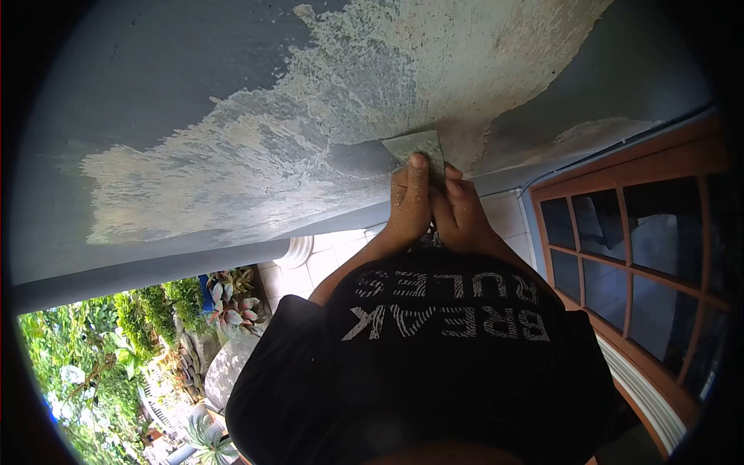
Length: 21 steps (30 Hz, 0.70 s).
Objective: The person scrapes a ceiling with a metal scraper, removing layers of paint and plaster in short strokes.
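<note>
Both hands are raised together in front of my chest, around a thin flat scraper blade (428,143). My left hand (411,203) is closed on it, with the thumb lying flat along its face. My right hand (459,208) grips its right side, fingers bent behind it. Any handle is hidden by the hands. The blade's far edge rests against or very close to a grey painted surface (194,62). A broad patch of that surface is rough and pale, with the paint scraped off (349,101). Pale specks dot my hands.
A brown wooden window frame (626,225) with glass panes stands at the right, a dark cable (597,157) running beside it. Pale floor tiles (329,260) and a white column base (297,252) show beyond my left arm. Garden plants (132,333) fill the lower left.
</note>
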Available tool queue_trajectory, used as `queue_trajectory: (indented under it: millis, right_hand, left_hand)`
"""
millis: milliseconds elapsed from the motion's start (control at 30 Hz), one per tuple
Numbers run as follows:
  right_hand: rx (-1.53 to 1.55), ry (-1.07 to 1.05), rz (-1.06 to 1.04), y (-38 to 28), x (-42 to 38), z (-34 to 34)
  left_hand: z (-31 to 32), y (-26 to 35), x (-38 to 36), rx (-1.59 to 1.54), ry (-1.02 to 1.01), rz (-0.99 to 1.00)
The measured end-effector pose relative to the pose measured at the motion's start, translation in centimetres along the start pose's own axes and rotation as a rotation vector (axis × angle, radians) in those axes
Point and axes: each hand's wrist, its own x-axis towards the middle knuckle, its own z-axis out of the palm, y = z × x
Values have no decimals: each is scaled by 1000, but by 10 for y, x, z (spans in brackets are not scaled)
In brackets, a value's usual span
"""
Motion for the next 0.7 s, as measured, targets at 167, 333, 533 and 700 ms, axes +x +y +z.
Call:
queue_trajectory:
  millis: [167,333,533,700]
  right_hand:
    - [-85,65,-12,20,-15,7]
    - [-13,-15,102,3,-10,-3]
    - [-35,12,42,16,-10,-1]
    - [36,-30,134,5,-11,-8]
  left_hand:
    - [-6,-13,-6,1,56,-100]
    - [1,-14,-6,-9,91,-76]
    - [3,-13,-2,11,108,-77]
    - [7,-12,-4,43,114,-56]
